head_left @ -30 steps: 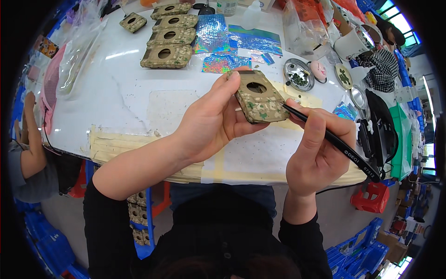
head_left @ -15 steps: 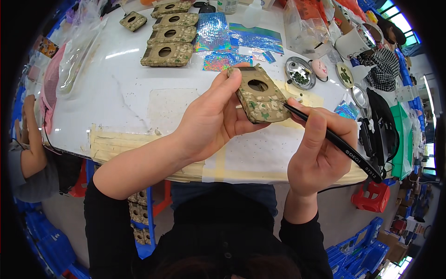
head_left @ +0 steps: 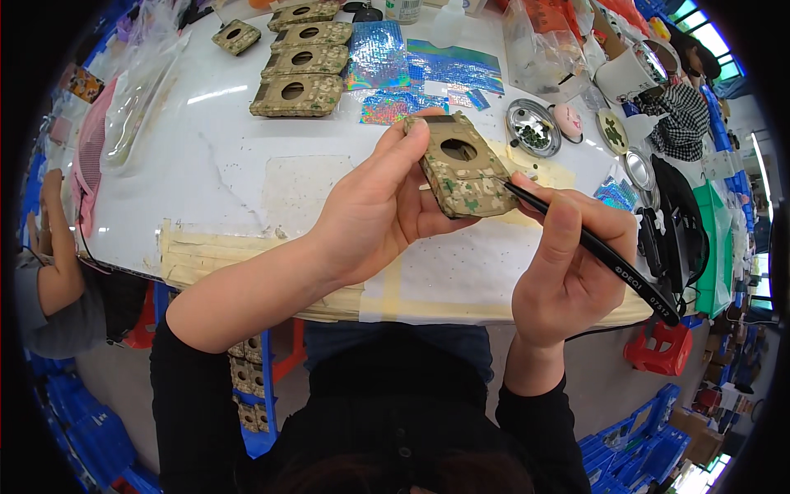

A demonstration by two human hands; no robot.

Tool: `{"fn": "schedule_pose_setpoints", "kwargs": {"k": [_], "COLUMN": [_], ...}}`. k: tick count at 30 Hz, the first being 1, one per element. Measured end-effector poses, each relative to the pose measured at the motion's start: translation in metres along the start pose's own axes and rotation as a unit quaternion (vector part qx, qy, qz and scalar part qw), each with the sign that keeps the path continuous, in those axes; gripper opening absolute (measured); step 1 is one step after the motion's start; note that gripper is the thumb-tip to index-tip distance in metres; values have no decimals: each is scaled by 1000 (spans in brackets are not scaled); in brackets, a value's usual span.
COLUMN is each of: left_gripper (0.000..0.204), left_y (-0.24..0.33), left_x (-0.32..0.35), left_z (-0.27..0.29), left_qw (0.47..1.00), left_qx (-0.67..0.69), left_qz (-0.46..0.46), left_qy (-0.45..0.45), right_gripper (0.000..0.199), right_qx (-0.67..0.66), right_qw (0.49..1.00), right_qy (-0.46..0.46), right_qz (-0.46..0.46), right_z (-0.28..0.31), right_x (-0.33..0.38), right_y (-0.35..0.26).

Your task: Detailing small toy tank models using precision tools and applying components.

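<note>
My left hand (head_left: 374, 214) holds up a flat rectangular case (head_left: 462, 167) covered in small tan and green stones, with a round hole near its top. My right hand (head_left: 572, 267) grips black tweezers (head_left: 594, 248), whose tip touches the right side of the case just below the hole. Both hands are raised above the white table (head_left: 222, 165), over a pale sheet near its front edge.
Several similar stone-covered cases (head_left: 300, 62) lie in a row at the back of the table beside shiny holographic sheets (head_left: 420, 70). A round metal dish of small green stones (head_left: 533, 129) sits to the right. Another person's arm (head_left: 53, 263) is at the left edge. A red stool (head_left: 658, 350) stands below right.
The case has tilted slightly in my left hand, and the tweezers' tip has moved along its right side. Both hands stay in about the same place.
</note>
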State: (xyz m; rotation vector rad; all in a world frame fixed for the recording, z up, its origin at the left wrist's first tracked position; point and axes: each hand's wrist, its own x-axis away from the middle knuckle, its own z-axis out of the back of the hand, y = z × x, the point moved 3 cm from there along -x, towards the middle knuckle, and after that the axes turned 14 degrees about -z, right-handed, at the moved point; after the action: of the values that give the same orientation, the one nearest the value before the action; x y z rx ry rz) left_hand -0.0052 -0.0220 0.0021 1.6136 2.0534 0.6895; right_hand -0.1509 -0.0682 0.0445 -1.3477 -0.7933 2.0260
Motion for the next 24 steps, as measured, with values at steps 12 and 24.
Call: {"fn": "schedule_pose_setpoints", "kwargs": {"k": [12, 24], "left_gripper": [38, 50], "left_y": [-1, 0], "left_x": [1, 0], "left_z": [2, 0], "left_qw": [1000, 997], "left_qx": [13, 26], "left_qz": [18, 71], "left_qy": [-2, 28], "right_gripper": [21, 19], "right_qx": [-58, -253], "right_qw": [998, 961], "right_qy": [-11, -78], "right_qz": [-28, -77], "right_z": [1, 9], "right_x": [-2, -9], "right_y": [-3, 4]}}
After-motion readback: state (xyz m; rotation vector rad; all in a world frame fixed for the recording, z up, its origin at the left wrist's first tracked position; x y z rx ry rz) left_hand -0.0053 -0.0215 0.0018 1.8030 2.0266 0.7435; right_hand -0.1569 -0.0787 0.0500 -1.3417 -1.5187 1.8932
